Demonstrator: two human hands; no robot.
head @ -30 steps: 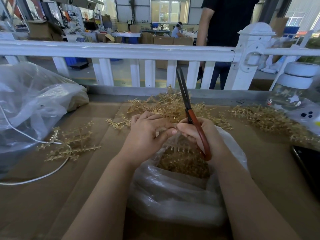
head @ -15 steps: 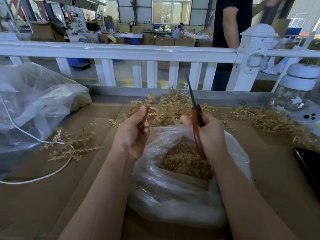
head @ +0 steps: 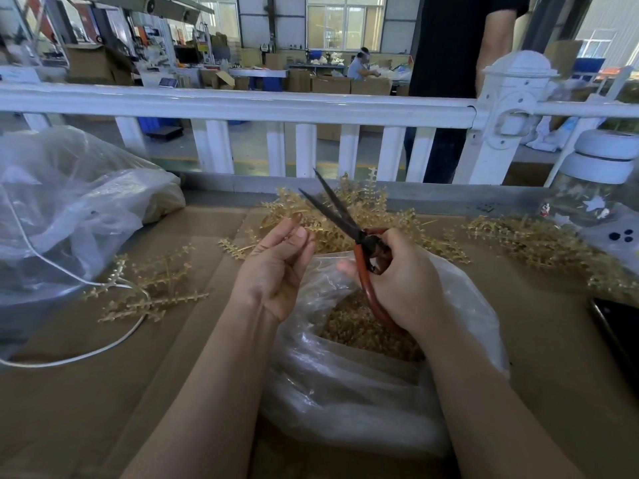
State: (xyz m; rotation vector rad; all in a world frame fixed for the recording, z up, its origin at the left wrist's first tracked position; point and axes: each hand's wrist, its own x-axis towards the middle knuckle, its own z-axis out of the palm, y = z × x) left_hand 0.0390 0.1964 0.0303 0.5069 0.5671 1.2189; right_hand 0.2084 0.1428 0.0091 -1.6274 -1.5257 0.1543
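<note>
My right hand (head: 401, 288) grips red-handled scissors (head: 340, 212); the dark blades are spread apart and point up and to the left. My left hand (head: 276, 267) is raised beside them, thumb and fingertips pinched on a gold plastic sprig (head: 273, 218) at the near edge of the gold sprig pile (head: 373, 209). Below both hands lies an open clear plastic bag (head: 345, 392) holding small cut gold pieces (head: 352, 326). All of this sits on a cardboard-covered table (head: 86, 409).
A big clear bag (head: 69, 209) fills the left, with a white cable (head: 86, 354) and loose sprigs (head: 148, 292) beside it. More sprigs (head: 539, 243), a white-lidded jar (head: 601, 188) and a dark phone (head: 619, 326) lie right. Behind the white railing (head: 242, 105) stands a person (head: 456, 46).
The scissor blades have opened and tilted left. My left hand moved from the bag up to the pile edge and closed its fingertips on a sprig.
</note>
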